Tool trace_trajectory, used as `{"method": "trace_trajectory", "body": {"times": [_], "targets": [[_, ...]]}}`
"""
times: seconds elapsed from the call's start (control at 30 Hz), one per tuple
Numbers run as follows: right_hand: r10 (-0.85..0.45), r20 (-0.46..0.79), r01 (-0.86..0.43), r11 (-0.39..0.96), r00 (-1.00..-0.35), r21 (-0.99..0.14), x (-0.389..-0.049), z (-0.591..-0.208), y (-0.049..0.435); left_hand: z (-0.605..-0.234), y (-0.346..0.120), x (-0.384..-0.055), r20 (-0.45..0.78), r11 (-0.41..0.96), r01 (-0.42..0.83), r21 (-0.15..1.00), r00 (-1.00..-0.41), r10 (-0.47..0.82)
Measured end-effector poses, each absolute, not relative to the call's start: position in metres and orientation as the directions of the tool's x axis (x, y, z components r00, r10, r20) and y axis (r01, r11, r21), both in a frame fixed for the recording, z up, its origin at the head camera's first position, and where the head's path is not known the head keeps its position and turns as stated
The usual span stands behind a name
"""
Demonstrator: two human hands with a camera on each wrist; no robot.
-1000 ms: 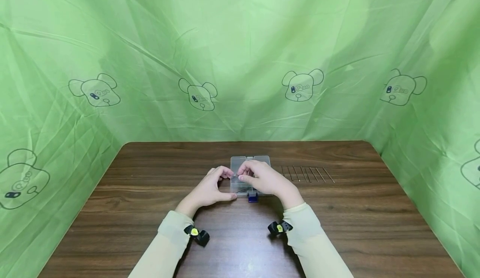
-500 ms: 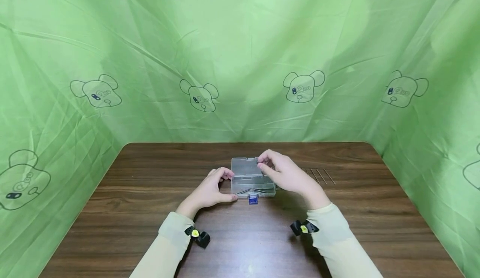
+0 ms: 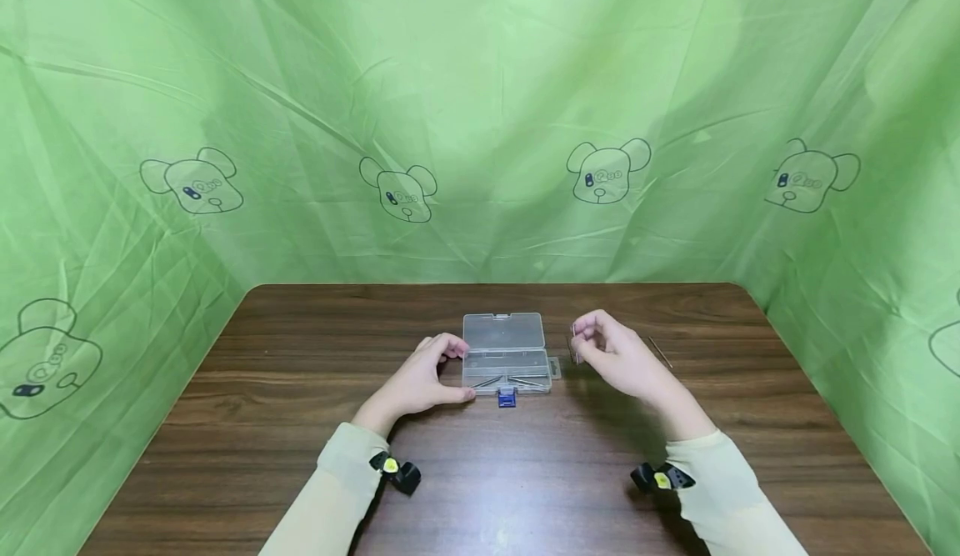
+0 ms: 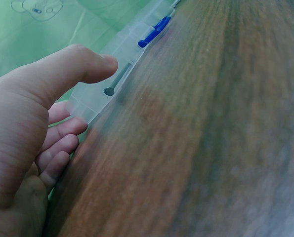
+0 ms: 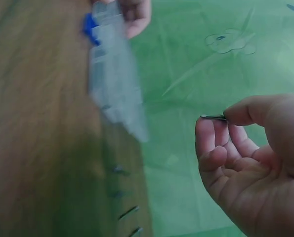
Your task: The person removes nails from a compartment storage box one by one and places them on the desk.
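Note:
A clear plastic box (image 3: 487, 364) stands on the table with its lid (image 3: 502, 331) raised back and a blue latch (image 3: 507, 398) hanging at the front. Several nails lie in its front part; one nail (image 4: 118, 80) shows through the wall in the left wrist view. My left hand (image 3: 418, 379) grips the box's left end, thumb at the front corner and fingers toward the back. Right of the box, my right hand (image 3: 626, 364) pinches a thin nail (image 5: 213, 117) between thumb and fingertips, raised off the table.
On the wooden table (image 3: 465, 473), a loose nail (image 3: 660, 353) shows beyond my right hand, which hides others in the head view. The right wrist view catches several in a row, including a nail (image 5: 129, 213). Green cloth (image 3: 480, 122) walls the far side and both flanks.
My right hand has moved from over the box to the right, over the row of nails, uncovering the box. My left hand has stayed on the box.

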State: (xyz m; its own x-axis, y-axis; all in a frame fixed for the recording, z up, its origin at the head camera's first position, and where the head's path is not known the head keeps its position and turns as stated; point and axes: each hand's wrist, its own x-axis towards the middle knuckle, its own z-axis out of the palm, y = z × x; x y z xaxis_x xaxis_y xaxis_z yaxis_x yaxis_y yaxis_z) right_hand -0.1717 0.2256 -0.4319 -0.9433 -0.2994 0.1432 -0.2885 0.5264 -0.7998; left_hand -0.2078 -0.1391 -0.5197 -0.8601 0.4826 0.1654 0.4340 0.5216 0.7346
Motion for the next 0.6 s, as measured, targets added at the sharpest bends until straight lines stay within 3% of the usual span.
{"method": "trace_trajectory", "body": {"times": [0.2,0.6], "targets": [[-0.282,0.026,-0.182,0.543,-0.959,-0.82,-0.164,-0.453,0.236,-0.52,-0.139,-0.207,0.172,0.519,0.439,0.733,-0.858,0.483],[-0.265,-0.087,-0.086,0.578,-0.96,-0.811,-0.16,-0.474,0.239,-0.519,-0.139,-0.207,0.162,0.52,0.428,0.739,-0.862,0.48]]}}
